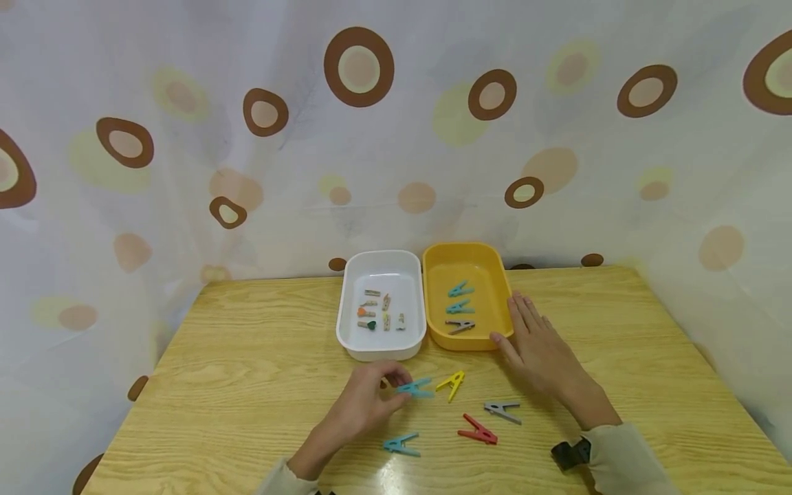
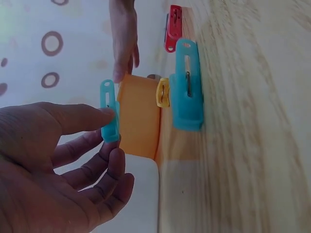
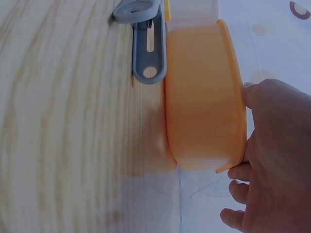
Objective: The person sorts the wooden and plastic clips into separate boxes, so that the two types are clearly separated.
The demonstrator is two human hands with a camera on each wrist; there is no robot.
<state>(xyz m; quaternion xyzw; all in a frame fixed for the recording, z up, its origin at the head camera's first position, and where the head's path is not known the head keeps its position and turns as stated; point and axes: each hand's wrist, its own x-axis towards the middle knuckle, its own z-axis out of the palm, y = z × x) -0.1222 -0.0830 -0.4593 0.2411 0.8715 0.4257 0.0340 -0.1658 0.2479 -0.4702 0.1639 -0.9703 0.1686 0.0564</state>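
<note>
My left hand [image 1: 365, 402] pinches a teal clothespin [image 1: 416, 388] between thumb and fingers, just above the table in front of the trays. In the left wrist view this clothespin [image 2: 109, 111] stands upright at the fingertips. My right hand [image 1: 547, 354] touches the right side of the yellow tray [image 1: 467, 342], its fingers lying fairly straight along the rim and the thumb at the near corner. Two teal clothespins [image 1: 460, 307] and a grey one [image 1: 460, 326] lie in that tray. On the table are a yellow clothespin [image 1: 454, 383], a grey clothespin [image 1: 502, 411], a red clothespin [image 1: 479, 431] and another teal clothespin [image 1: 402, 445].
A white tray [image 1: 383, 352] stands against the yellow tray's left side, with several small wooden clips [image 1: 386, 322] inside, some with coloured decorations. Behind the wooden table [image 1: 247, 371] hangs a patterned curtain [image 1: 383, 137].
</note>
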